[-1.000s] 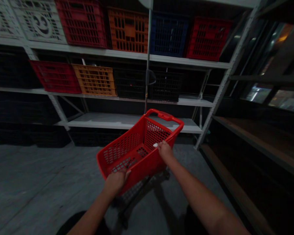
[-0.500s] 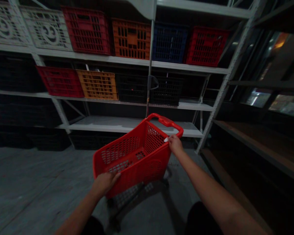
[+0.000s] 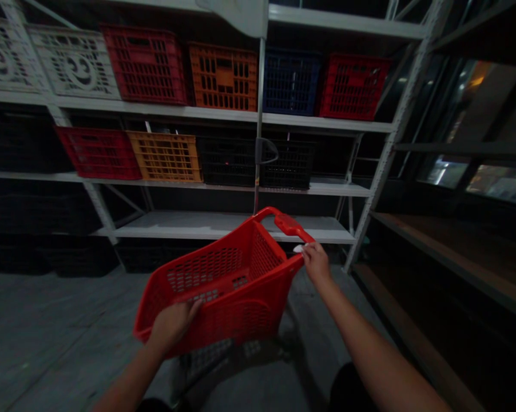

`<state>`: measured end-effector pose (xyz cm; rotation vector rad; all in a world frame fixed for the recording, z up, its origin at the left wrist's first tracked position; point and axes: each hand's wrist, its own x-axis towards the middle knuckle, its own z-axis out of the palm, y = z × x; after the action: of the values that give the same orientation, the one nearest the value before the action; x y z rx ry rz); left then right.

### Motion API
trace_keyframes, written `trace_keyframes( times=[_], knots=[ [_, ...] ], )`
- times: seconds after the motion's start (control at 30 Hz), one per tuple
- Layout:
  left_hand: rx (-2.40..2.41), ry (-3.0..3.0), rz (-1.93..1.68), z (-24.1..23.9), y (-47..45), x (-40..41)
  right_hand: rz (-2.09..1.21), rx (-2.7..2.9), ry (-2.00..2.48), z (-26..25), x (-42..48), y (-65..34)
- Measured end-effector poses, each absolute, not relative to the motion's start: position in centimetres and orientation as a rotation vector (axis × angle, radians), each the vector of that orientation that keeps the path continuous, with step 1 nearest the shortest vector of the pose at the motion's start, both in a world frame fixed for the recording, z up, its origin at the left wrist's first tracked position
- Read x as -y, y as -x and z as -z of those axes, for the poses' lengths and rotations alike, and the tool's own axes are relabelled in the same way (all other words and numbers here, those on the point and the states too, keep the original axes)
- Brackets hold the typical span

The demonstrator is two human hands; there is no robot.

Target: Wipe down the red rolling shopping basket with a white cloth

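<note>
A red plastic shopping cart (image 3: 241, 312) stands in front of me, its basket turned slantwise and no goods visible in it. My left hand (image 3: 172, 323) is closed over the near side rim, thumb along the top and fingers partly hidden. At the right end of the cart, my right hand (image 3: 317, 262) grips the corner where the handle (image 3: 289, 224) joins the basket. A small white thing (image 3: 300, 249), perhaps paper or cloth, sticks out between that hand's thumb and fingers. The cart's dark legs and wheels are mostly in shadow.
A grey metal rack (image 3: 223, 226) spans the far side, bearing several crates, among them an orange crate (image 3: 223, 77) and a yellow crate (image 3: 166, 155). A thin upright pole (image 3: 259, 123) stands before it. Brown shelves (image 3: 459, 252) line the right. Grey concrete floor (image 3: 69, 320) lies at left.
The cart has turned a little, its front end swinging left and nearer to me. My left hand has moved left with it, and my right hand slightly right and down. Both keep hold.
</note>
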<state>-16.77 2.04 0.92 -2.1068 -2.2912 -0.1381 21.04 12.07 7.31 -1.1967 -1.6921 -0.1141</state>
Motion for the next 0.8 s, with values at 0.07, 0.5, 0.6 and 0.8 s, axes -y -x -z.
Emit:
trace_keyframes(
  times=[0.07,0.5,0.6,0.8],
  knots=[
    [2.271,2.164,0.231,-2.0,12.7,-3.4,0.079,1.698,1.097,-5.8,-10.7,-18.6],
    [2.127,2.203,0.283,-3.0,2.9,-8.4,0.064,1.3,1.002,-1.6,-10.0,-17.4],
    [2.122,2.201,0.279,-2.9,2.6,-8.2,0.007,1.283,0.999,-0.5,-9.2,-15.2],
    [2.13,2.185,0.272,-2.9,2.2,-7.7,0.008,1.339,1.001,-0.7,-8.7,-16.6]
  ],
)
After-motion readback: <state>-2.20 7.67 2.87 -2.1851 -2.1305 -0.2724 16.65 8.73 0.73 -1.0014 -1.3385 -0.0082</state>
